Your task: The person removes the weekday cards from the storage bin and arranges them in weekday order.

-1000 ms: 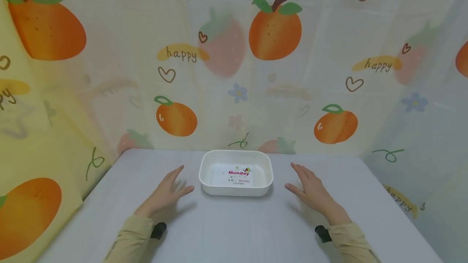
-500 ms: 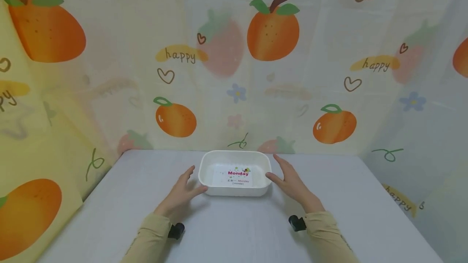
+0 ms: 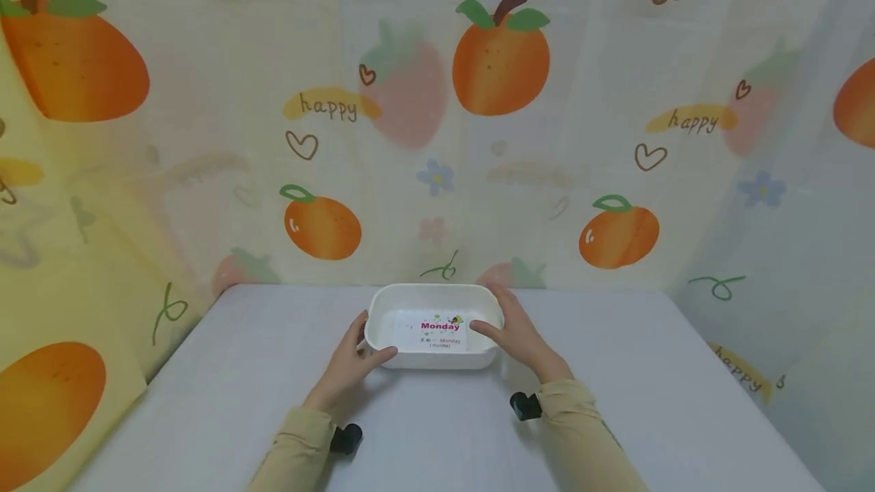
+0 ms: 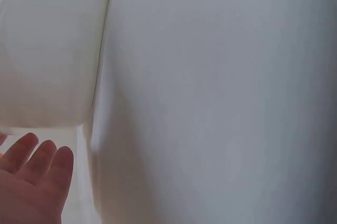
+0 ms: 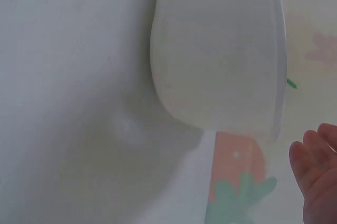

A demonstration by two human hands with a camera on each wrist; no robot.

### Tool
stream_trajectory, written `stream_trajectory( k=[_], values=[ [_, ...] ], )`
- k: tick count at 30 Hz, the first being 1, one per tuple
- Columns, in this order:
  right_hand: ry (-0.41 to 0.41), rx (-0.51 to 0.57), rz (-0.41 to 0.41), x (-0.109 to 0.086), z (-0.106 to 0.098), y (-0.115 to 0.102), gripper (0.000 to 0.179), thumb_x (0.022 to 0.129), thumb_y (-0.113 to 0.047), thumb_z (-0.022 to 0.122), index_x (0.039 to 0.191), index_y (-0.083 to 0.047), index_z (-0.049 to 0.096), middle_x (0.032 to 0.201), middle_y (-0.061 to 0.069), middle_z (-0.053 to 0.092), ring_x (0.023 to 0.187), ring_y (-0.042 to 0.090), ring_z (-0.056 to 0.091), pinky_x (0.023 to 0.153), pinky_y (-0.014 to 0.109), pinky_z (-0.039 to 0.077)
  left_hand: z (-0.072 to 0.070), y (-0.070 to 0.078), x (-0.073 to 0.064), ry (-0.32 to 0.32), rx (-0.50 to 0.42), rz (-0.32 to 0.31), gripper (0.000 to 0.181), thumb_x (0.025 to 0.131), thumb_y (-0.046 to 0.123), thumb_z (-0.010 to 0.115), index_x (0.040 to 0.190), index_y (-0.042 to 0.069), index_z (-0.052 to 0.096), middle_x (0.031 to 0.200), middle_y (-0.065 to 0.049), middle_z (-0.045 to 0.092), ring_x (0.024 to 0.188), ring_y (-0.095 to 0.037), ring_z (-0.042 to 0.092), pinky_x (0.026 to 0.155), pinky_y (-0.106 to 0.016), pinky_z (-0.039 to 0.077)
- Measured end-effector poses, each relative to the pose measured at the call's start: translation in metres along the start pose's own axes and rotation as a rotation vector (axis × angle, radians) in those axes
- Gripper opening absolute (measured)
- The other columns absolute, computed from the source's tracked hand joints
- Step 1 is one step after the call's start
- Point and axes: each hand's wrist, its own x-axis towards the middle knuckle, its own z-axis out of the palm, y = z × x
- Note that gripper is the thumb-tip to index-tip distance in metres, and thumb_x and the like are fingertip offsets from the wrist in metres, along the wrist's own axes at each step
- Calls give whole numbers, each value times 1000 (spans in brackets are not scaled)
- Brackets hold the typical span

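Observation:
A white, rounded rectangular plastic box sits near the back of the table. Inside lies a card with "Monday" printed in red and smaller text below. My left hand is at the box's left end, its thumb by the front left corner of the rim. At the right end is my right hand, its thumb reaching over the rim above the inside. The wrist views show the box's outer walls, with the left fingers and right fingers extended and a small gap before the box.
A white cloth covers the table. Behind it hangs a curtain printed with oranges, strawberries and "happy". A yellowish side curtain hangs at the left. Black wrist cameras show below both hands.
Both hands have moved inward from either side to the box's ends, the right one farther. The box has stayed in place on the table; the head view has shifted slightly.

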Motion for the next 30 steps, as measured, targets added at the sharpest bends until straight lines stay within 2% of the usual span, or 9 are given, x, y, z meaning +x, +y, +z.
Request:
stream_trajectory(
  k=[9, 14, 21, 26, 30],
  values=[
    [-39, 27, 71, 16, 12, -11, 78, 82, -27, 72, 144, -4, 29, 146, 15, 31, 133, 32, 26, 108, 50, 24, 8, -5, 2, -7, -87, -20, 104, 76, 35, 77, 149, 7, 8, 151, -17, 15, 131, -39, 26, 104, -52, 30],
    [-52, 28, 104, 23, 17, -15, 79, 82, -29, 72, 144, -5, 30, 146, 16, 31, 133, 32, 27, 107, 50, 26, 10, -7, 1, 1, -113, -35, 104, 75, 34, 78, 149, 9, 9, 150, -17, 16, 130, -41, 28, 104, -53, 29],
    [-99, 63, 127, 34, 24, -20, 82, 81, -36, 71, 144, -5, 29, 144, 18, 32, 125, 40, 37, 100, 51, 36, 12, -10, 0, 10, -171, -64, 101, 77, 30, 76, 150, 15, 9, 151, -15, 17, 130, -39, 29, 106, -53, 25],
    [-120, 70, 128, 42, 33, -16, 80, 80, -32, 73, 142, -1, 32, 142, 18, 35, 124, 39, 38, 101, 49, 36, 14, -8, -2, 16, -182, -92, 99, 78, 30, 75, 150, 16, 8, 147, -21, 22, 131, -39, 26, 107, -53, 19],
    [-141, 85, 183, 44, 40, -12, 80, 77, -27, 77, 138, 4, 35, 139, 21, 38, 125, 38, 36, 102, 48, 34, 15, -7, -3, 12, -200, -85, 99, 78, 29, 75, 150, 15, 8, 148, -20, 21, 131, -39, 26, 108, -54, 18]
  ],
)
